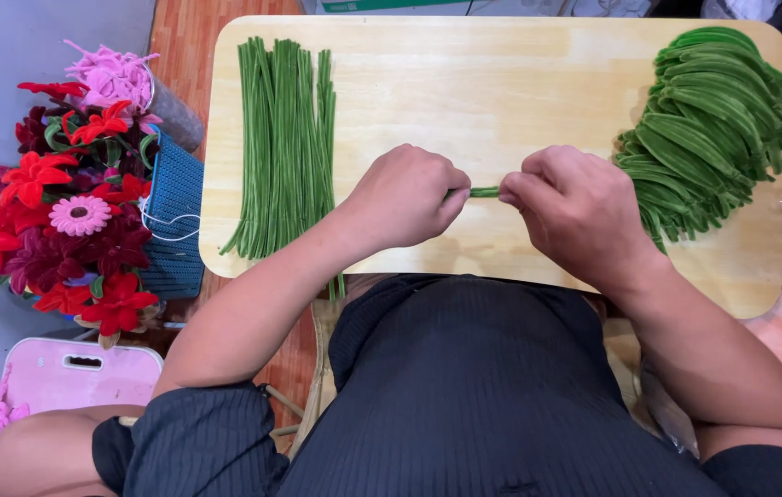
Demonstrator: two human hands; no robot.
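Gripping one fuzzy green chenille stem [485,191] at both ends: left hand [406,196], right hand [575,207], fingers clenched, keeping it taut. Straight stems [285,147] lie left on the pale wooden table [501,83]; folded ones [708,124] right.

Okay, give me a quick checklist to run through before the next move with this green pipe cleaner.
1. Green pipe cleaner pinched by both hands: ok.
2. Left hand closed on one end: ok.
3. Right hand closed on the other end: ok.
4. Straight pipe cleaner bundle lies on the wooden board, left side: ok.
5. Folded green pile by the right hand: ok.
6. How the piece is bent inside the fists: cannot tell.
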